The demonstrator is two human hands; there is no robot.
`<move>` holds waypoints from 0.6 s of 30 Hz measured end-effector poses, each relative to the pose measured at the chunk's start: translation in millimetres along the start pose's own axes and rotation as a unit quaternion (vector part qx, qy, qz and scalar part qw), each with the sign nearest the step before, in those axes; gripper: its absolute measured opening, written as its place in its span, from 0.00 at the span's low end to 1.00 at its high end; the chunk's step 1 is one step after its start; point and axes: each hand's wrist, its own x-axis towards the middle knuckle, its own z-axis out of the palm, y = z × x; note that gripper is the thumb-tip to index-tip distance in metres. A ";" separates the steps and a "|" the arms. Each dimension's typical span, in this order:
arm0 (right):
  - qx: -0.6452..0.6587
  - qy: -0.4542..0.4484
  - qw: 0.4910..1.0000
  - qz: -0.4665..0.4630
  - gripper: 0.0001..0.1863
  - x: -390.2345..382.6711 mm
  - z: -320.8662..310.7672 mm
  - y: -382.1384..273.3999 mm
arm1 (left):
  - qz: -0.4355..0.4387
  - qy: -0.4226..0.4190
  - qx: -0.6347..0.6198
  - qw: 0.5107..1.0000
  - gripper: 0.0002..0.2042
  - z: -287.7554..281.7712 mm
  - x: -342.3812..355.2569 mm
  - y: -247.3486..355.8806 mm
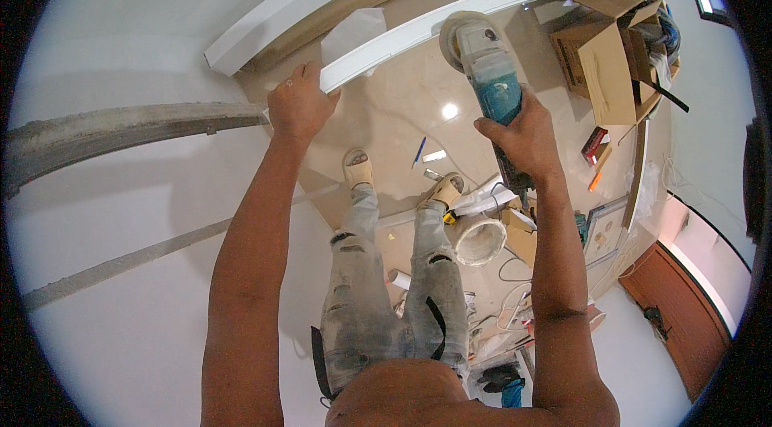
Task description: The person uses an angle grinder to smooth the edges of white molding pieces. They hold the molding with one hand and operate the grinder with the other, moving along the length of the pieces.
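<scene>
In my right hand (pixel 523 133) is a teal and grey angle grinder (pixel 494 77), my fingers wrapped round its body. Its round disc (pixel 460 39) sits at the near edge of a long white trim strip (pixel 466 7); whether they touch I cannot tell. My left hand (pixel 302 101) grips the near left end of that strip, which stretches away to the upper right. Beyond the strip, a white boxed length of trim (pixel 297 5) lies along the wall, with a white sheet-like piece (pixel 354 37) beside it.
An open cardboard box (pixel 607 65) stands at right. On the tiled floor lie a blue pen (pixel 419 152), an orange-handled tool (pixel 599 170) and a red box (pixel 593 144). A whitish bucket (pixel 480 240), cables and clutter are near my feet. A rough ledge (pixel 137 133) juts from the left wall.
</scene>
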 end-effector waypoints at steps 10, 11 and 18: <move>0.000 -0.022 1.000 -0.012 0.33 -8.6 5.2 -7.9 | 0.002 0.009 0.010 1.000 0.21 0.5 -0.9 1.8; -0.010 -0.028 1.000 -0.008 0.33 -8.1 6.2 -8.5 | 0.007 0.014 0.008 1.000 0.21 0.8 -0.9 1.3; -0.011 -0.021 1.000 -0.006 0.33 -4.6 5.4 -6.2 | -0.004 0.000 0.003 1.000 0.21 4.5 -0.3 -1.1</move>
